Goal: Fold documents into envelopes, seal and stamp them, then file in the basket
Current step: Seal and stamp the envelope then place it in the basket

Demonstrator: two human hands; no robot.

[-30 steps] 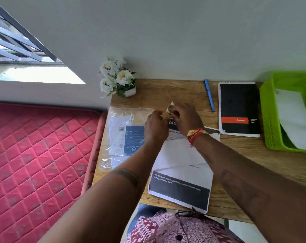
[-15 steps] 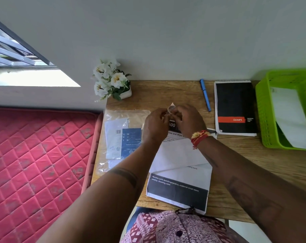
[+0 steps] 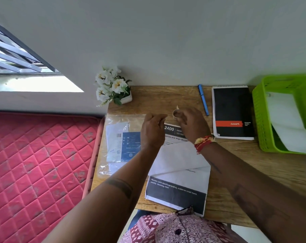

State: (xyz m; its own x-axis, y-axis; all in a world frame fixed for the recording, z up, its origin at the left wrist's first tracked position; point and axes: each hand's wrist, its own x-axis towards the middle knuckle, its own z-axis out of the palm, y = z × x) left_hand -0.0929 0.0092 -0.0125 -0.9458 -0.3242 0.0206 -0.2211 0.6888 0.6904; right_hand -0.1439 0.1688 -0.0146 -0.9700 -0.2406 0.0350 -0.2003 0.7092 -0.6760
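My right hand (image 3: 190, 125) pinches a small roll of tape (image 3: 176, 113) above the desk, a loose tab sticking up from the roll. My left hand (image 3: 153, 130) hovers just left of the roll with thumb and fingers drawn close together; whether a clear strip runs between them is not visible. Under my wrists a white envelope (image 3: 181, 159) lies with its flap side up on a printed document (image 3: 176, 194) with black bands. A green basket (image 3: 260, 120) at the far right holds white paper (image 3: 287, 120).
A black spiral notebook (image 3: 232, 111) and a blue pen (image 3: 203, 99) lie beyond my right hand. A clear plastic bag of packets (image 3: 122, 142) sits at the left, a white flower pot (image 3: 113, 88) at the back corner. A pink mattress (image 3: 40, 163) borders the wooden desk (image 3: 254, 165).
Both hands were together picking at the roll; now my left hand has drawn away to the left while my right hand keeps the roll. The view tilted slightly.
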